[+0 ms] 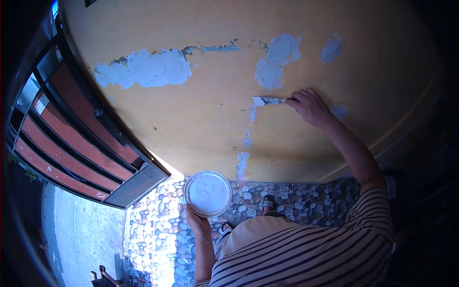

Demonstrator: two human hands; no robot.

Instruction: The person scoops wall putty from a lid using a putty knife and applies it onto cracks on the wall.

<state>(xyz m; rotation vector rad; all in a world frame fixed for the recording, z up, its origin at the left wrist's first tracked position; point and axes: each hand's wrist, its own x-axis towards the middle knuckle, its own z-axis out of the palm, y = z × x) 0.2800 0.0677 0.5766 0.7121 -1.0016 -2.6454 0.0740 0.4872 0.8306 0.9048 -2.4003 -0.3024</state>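
With my right hand (pixel 311 108) I grip a putty knife (pixel 272 101) by its handle, and its blade carries white putty. The blade tip is at the yellow wall (pixel 205 117), at the top of a thin vertical streak of putty (pixel 253 112). My left hand (pixel 197 221) is closed on the lower rim of a round, shallow metal pan (pixel 208 193), held below the wall patches. Whitish residue coats the pan's inside. A wide putty patch (pixel 153 69) lies at the wall's upper left, and another patch (pixel 278 60) is above the knife.
Left of the wall stands a metal gate (pixel 76 129) with dark bars and reddish panels. Pebble-patterned flooring (pixel 158 229) lies under my sandalled feet, bordering grey concrete (pixel 86 229). Smaller putty spots (pixel 332 49) dot the wall's right side. A dark wooden-legged object (pixel 106 278) shows at the bottom left.
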